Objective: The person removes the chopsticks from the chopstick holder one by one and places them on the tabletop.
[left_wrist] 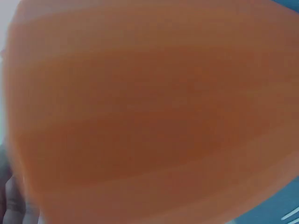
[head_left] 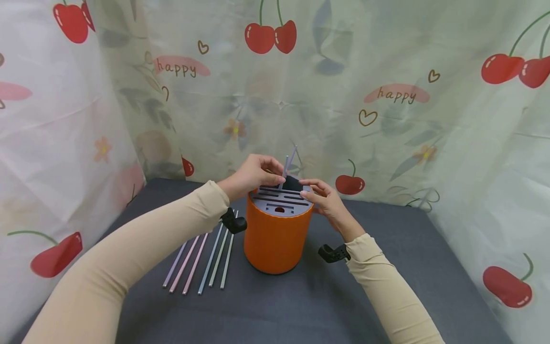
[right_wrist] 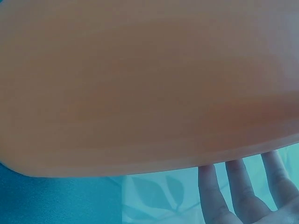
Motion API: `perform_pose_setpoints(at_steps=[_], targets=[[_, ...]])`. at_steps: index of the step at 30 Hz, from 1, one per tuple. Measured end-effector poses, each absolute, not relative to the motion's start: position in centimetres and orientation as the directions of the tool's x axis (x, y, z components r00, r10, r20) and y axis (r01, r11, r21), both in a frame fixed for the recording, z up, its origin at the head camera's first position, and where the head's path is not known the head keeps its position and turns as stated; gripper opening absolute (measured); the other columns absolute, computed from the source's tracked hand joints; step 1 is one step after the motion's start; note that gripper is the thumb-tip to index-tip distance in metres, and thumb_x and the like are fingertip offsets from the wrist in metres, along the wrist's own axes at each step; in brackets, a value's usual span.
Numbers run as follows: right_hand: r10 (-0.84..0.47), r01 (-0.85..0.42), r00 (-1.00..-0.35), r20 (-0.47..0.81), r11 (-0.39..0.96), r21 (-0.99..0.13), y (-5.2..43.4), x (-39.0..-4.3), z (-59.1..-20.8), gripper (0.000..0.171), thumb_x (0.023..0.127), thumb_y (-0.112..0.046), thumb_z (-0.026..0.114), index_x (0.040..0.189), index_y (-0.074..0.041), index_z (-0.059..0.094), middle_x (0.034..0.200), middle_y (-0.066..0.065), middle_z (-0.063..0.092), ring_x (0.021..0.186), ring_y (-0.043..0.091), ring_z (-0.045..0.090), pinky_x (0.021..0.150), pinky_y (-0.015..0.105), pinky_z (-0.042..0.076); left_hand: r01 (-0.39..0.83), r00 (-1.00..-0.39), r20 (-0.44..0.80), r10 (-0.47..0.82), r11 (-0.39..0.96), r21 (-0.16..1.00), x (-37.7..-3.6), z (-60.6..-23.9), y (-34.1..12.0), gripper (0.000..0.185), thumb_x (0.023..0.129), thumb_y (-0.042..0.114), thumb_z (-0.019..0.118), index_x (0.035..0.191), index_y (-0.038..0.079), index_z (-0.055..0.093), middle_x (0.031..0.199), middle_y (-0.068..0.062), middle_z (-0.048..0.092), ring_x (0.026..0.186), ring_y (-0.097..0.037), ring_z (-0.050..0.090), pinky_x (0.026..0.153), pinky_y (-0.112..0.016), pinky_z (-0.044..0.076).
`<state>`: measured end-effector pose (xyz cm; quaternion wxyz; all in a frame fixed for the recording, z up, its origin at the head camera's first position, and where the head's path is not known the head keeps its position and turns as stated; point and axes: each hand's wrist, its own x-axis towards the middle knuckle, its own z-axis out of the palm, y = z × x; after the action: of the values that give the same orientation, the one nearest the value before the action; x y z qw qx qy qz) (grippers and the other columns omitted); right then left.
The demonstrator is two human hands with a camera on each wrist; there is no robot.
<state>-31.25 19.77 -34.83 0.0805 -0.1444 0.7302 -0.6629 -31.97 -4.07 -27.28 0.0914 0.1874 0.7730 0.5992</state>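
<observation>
An orange cylindrical holder [head_left: 275,239] with a grey slotted lid [head_left: 279,204] stands on the dark table. Its orange wall fills the left wrist view [left_wrist: 149,112] and most of the right wrist view [right_wrist: 140,84]. My left hand [head_left: 258,174] is above the lid's far edge and pinches a thin grey-blue straw [head_left: 285,168] that stands in the lid. A second straw [head_left: 294,154] leans up just behind it. My right hand [head_left: 320,197] rests its fingertips on the lid's right rim, and its fingers [right_wrist: 243,191] look fairly straight.
Several pastel straws [head_left: 202,263] lie side by side on the grey table [head_left: 386,286], left of the holder. Cherry-print curtains [head_left: 386,95] close in the back and both sides.
</observation>
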Motion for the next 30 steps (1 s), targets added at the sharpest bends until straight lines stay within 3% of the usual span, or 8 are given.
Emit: perform_pose_setpoints(at_steps=[5,8,12,16,21,26,30], targets=[[-0.319,-0.108,-0.944,0.081,0.069,-0.992,19.8,-31.2,-34.9,0.029,0.095,-0.023,0.062,0.124,-0.022,0.058,0.153,0.006,0.035,0.144,0.027,0.026,0.102,0.057,0.045,0.236,-0.924,0.221,0.312,0.014,0.972,-32.0,-24.8,-4.9,0.022,0.085,-0.001,0.072,0.106,-0.003,0.065,0.090,-0.003,0.067,0.084,-0.018,0.068,0.086,-0.037,0.058],[-0.322,-0.111,-0.943,0.083,0.068,-0.991,19.8,-31.1,-34.9,0.029,0.095,-0.022,0.062,0.124,-0.022,0.058,0.155,0.006,0.033,0.146,0.026,0.021,0.103,0.058,0.044,0.304,-0.917,0.341,0.207,-0.191,0.933,-31.8,-22.0,-6.3,0.018,0.084,-0.007,0.070,0.100,0.000,0.068,0.086,-0.002,0.069,0.079,-0.016,0.069,0.082,-0.036,0.059],[-0.330,-0.116,-0.940,0.089,0.064,-0.991,19.8,-31.2,-34.8,0.031,0.095,-0.022,0.062,0.125,-0.021,0.057,0.153,0.008,0.036,0.143,0.029,0.029,0.101,0.056,0.046,0.402,-0.880,0.474,0.042,-0.466,0.788,-31.5,-18.2,-9.2,0.018,0.083,-0.011,0.068,0.094,0.002,0.070,0.085,-0.006,0.068,0.076,-0.016,0.068,0.077,-0.032,0.060],[-0.327,-0.118,-0.941,0.090,0.066,-0.991,19.8,-31.2,-34.9,0.032,0.095,-0.022,0.063,0.126,-0.020,0.057,0.151,0.008,0.038,0.140,0.030,0.033,0.098,0.052,0.048,0.430,-0.879,0.470,-0.082,-0.562,0.707,-31.7,-16.6,-12.7,0.020,0.080,-0.007,0.071,0.098,0.002,0.069,0.088,-0.008,0.066,0.075,-0.017,0.068,0.071,-0.029,0.061],[-0.327,-0.121,-0.940,0.092,0.068,-0.990,19.9,-31.2,-35.0,0.032,0.095,-0.023,0.063,0.126,-0.019,0.057,0.151,0.008,0.037,0.143,0.028,0.029,0.097,0.051,0.049,0.334,-0.941,0.313,-0.130,-0.510,0.793,-32.7,-19.1,-16.2,0.034,0.078,-0.005,0.074,0.110,0.006,0.069,0.084,-0.007,0.068,0.073,-0.017,0.069,0.068,-0.028,0.061],[-0.327,-0.115,-0.941,0.088,0.063,-0.991,19.8,-31.1,-34.9,0.032,0.094,-0.023,0.063,0.125,-0.019,0.057,0.150,0.008,0.038,0.141,0.030,0.033,0.098,0.051,0.049,0.200,-0.979,0.187,-0.080,-0.232,0.952,-33.9,-25.5,-18.1,0.054,0.083,-0.003,0.070,0.134,0.007,0.057,0.077,0.000,0.071,0.071,-0.011,0.070,0.068,-0.023,0.060],[-0.330,-0.118,-0.939,0.092,0.062,-0.991,19.8,-31.1,-34.8,0.032,0.094,-0.022,0.063,0.126,-0.019,0.057,0.152,0.008,0.036,0.144,0.029,0.028,0.098,0.051,0.049,0.094,-0.996,0.094,0.000,-0.003,0.996,-34.5,-31.1,-19.1,0.059,0.088,-0.002,0.066,0.143,0.003,0.046,0.077,0.007,0.070,0.073,-0.007,0.069,0.069,-0.022,0.059]])
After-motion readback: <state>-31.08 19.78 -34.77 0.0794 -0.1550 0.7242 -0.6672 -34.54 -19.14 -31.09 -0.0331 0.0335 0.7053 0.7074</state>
